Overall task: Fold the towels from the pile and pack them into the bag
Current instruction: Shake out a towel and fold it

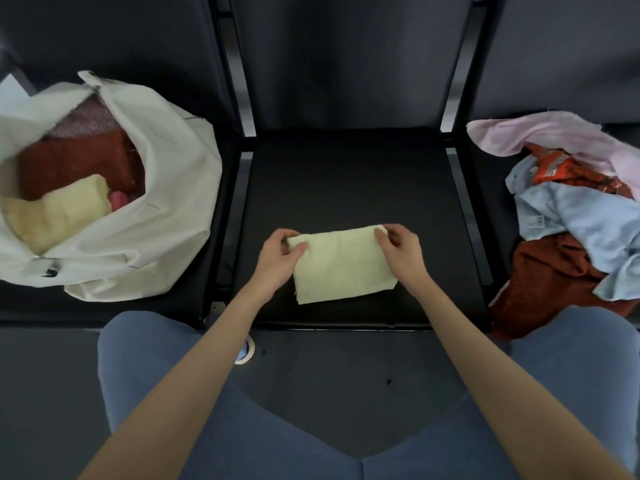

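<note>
At the left of the frame sits the white bag [138,216], mouth open, with a rust towel [72,164] and a cream towel [59,209] already inside. At the right edge lies the pile [575,216]: pink, light blue and rust cloth heaped together. Between them, on the dark seat [346,174], a pale yellow towel [341,265] lies folded flat. The left hand [277,258] pinches its upper left corner, the right hand [398,247] pinches the upper right corner, both forearms reaching in from the bottom over blue-clad knees [145,368].
</note>
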`<state>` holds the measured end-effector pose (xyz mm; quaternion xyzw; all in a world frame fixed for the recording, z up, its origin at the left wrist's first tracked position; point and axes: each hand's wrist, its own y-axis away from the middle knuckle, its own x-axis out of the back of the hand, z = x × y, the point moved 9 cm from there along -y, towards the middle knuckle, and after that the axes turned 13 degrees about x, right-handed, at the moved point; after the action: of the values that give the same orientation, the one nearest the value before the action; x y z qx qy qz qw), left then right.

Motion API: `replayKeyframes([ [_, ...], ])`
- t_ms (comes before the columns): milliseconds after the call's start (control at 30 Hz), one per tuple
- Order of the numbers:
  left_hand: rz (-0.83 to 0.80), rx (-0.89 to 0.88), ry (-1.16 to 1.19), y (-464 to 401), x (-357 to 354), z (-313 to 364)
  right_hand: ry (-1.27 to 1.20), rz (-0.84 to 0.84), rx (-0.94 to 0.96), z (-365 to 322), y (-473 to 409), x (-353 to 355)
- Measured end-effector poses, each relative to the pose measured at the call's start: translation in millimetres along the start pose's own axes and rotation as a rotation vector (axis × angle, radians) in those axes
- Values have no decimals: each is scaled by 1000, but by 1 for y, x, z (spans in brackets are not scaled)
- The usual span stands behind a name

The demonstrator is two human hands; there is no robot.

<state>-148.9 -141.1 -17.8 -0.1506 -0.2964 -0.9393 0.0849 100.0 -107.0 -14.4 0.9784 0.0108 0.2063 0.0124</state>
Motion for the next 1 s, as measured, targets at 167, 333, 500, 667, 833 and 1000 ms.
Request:
replayKeyframes([
  [167,98,98,-1,-7,-1,-16,66,-68,-32,11,3,-18],
  [333,129,119,-170,-7,-6,-42,248,-22,-52,22,12,-21],
  [500,148,177,-259,-6,-10,-48,462,16,-74,16,18,-29],
  [667,110,181,-17,13,15,-37,248,-77,-74,-14,17,-61],
  [833,218,-12,51,34,106,0,-45,-111,44,-93,4,-104],
  [1000,443,-172,99,60,219,40,-297,-212,183,-183,-5,-155],
])
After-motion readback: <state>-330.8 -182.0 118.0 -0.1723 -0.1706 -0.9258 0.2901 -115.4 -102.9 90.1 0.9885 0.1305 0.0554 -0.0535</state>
